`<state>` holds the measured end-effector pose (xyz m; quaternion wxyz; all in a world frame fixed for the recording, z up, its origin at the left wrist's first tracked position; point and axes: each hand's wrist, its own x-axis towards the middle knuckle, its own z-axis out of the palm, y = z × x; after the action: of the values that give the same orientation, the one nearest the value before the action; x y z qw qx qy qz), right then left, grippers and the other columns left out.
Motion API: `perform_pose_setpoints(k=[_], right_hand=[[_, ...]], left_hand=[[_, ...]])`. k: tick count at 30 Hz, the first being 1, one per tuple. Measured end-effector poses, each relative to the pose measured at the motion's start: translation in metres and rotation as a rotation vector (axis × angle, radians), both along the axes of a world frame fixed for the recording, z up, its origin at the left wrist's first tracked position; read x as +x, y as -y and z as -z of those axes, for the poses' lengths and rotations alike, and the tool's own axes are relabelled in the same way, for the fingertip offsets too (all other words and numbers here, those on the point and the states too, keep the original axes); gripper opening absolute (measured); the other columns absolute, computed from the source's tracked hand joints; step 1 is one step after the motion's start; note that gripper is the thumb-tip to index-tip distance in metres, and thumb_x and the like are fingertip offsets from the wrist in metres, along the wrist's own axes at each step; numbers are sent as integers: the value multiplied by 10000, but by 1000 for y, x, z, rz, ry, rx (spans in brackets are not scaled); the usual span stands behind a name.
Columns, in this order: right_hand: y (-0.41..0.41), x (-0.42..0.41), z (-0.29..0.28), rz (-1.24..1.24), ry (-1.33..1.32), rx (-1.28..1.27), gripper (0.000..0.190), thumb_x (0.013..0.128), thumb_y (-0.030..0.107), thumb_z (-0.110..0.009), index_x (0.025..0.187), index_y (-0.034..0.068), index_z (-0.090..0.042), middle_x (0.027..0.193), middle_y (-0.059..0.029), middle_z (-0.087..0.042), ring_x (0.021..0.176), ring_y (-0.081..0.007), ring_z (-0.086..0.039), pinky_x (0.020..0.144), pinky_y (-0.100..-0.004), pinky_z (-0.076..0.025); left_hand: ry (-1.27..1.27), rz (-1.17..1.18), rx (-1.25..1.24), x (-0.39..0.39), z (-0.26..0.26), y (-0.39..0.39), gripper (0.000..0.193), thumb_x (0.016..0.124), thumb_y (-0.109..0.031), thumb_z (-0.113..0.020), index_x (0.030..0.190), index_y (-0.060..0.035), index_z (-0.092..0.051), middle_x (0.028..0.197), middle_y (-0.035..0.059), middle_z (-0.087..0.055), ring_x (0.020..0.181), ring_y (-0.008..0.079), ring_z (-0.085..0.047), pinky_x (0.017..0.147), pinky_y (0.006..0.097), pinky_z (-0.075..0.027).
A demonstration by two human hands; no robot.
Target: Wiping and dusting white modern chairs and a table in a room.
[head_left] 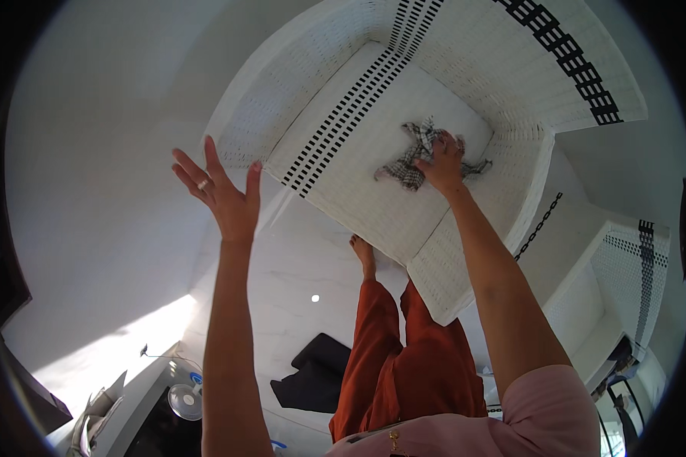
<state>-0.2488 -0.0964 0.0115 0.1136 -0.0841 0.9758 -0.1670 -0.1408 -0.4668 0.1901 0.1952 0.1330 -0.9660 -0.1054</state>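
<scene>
My right hand [445, 165] presses on a crumpled black-and-white checked cloth [407, 169], its fingers partly buried in the folds. The cloth lies on the seat of a white woven chair [366, 154] with bands of black dashes. My left hand [224, 197], with a ring on one finger, is raised to the left of the seat, fingers spread and holding nothing. Whether the fingers of my right hand grip the cloth or only rest on it is hard to see.
Black fabric [314, 377] lies on the pale floor beside my legs. A small fan [185, 401] stands at the lower left. At the right are a black chain [540, 225] and a second white woven chair [629, 280]. The first chair's backrest rises at the upper right.
</scene>
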Motion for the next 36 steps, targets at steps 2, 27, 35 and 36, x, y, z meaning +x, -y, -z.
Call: perform_pose_setpoints(k=[2,27,35,36], right_hand=[[43,46,15,6,104,2,780,792,356,-747,1447,143,-381,1568,-169,-164,1402,-486,-183,988,-694,-306],[176,-73,41,-694,-105,-242,671,782,303,-719,1400,270,-460,1556,-38,-238,1441,-373,-196,1044,-669,-291],[163,-147,66,-53,-381,-110,645,842,373,-672,1418,209,-431,1555,-37,-202,1408,-365,-211,952,-705,-315],[148,-132,64,-30,-320,-38,645,842,373,-672,1418,209,-431,1555,-37,-202,1408,-365,-211,952,-705,-315]], left_hand=[[95,-34,-275,-52,-3,38,787,880,-506,-630,1472,-85,-327,1555,245,-99,1421,498,-52,1104,618,-191],[508,-210,-115,-108,20,60,624,934,-630,-420,1224,-92,-545,860,163,-702,792,357,-687,697,445,-533],[482,-208,-106,-105,25,62,647,932,-637,-419,1238,-84,-555,881,167,-705,793,352,-692,710,434,-537],[478,-192,-93,-106,25,61,647,932,-637,-419,1238,-84,-555,881,167,-705,793,352,-692,710,434,-537]])
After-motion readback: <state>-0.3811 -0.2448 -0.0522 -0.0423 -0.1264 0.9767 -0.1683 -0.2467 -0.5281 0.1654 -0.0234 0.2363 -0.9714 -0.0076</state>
